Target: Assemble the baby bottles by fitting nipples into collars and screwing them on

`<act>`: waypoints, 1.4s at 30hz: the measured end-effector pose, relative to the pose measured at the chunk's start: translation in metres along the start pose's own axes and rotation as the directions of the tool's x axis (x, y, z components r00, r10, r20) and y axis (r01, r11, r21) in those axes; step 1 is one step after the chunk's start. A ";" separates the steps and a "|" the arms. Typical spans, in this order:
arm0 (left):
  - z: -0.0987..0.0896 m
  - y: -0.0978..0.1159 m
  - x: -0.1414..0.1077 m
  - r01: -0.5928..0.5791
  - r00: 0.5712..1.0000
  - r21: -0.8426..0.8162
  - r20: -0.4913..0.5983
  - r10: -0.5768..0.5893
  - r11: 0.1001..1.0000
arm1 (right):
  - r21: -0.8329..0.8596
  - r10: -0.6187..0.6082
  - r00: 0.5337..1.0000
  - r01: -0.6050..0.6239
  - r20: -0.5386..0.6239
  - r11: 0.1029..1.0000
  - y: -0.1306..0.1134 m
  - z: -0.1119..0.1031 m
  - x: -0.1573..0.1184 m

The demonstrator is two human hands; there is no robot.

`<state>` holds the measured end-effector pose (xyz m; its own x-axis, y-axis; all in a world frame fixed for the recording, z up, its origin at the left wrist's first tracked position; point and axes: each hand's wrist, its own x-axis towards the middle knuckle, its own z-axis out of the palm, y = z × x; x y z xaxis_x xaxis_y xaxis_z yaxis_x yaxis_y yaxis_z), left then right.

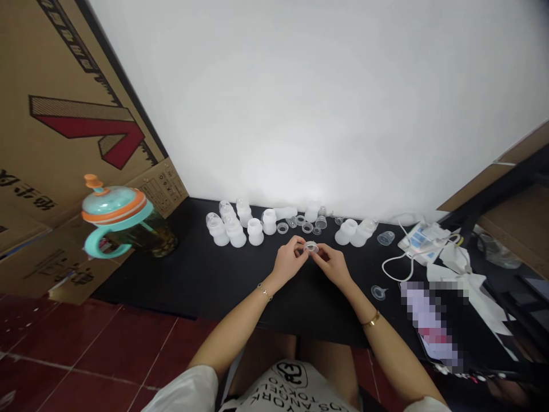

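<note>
Over the black table, my left hand (pixel 291 260) and my right hand (pixel 333 265) meet, both pinching a clear collar ring (pixel 311 246) between the fingertips. Beyond them lie several loose clear rings (pixel 307 228) and clear caps (pixel 321 222). Small white baby bottles (pixel 235 234) with clear caps stand in a cluster to the left. Beside these are white bottles without caps (pixel 255 233). Another white bottle (pixel 345 233) stands right of my hands, against a capped one. A clear bottle nipple (pixel 378 292) lies near my right forearm, and a clear cap (pixel 386 238) rests farther back.
A large jug (pixel 128 223) with a turquoise handle and orange rim stands at the left, by cardboard boxes (pixel 55 143). At the right are a white power strip (pixel 422 241) with cables, crumpled paper (pixel 457 257) and a blurred phone (pixel 429 323). A white wall (pixel 317 103) closes the back.
</note>
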<state>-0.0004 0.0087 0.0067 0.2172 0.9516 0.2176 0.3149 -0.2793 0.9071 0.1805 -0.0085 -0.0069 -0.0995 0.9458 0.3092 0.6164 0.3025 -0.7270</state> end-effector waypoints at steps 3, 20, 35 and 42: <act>0.000 0.001 0.000 0.001 1.000 -0.001 0.001 -0.001 1.000 | -0.001 -0.003 1.000 0.003 0.004 1.000 -0.001 0.000 0.000; 0.000 -0.001 0.000 -0.011 1.000 0.013 0.001 0.011 1.000 | -0.033 -0.020 1.000 0.020 0.002 0.999 -0.001 -0.001 -0.001; 0.001 -0.004 0.000 0.000 1.000 0.040 0.001 0.000 0.999 | -0.048 -0.032 0.999 0.032 0.007 0.998 -0.001 0.000 0.000; 0.001 -0.003 0.000 0.001 1.000 0.024 0.003 -0.001 1.000 | -0.037 -0.020 1.000 0.021 0.007 0.999 -0.002 0.000 -0.001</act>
<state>-0.0005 0.0092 0.0039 0.2193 0.9515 0.2159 0.3375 -0.2816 0.8982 0.1792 -0.0099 -0.0053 -0.1176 0.9402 0.3196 0.6429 0.3174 -0.6971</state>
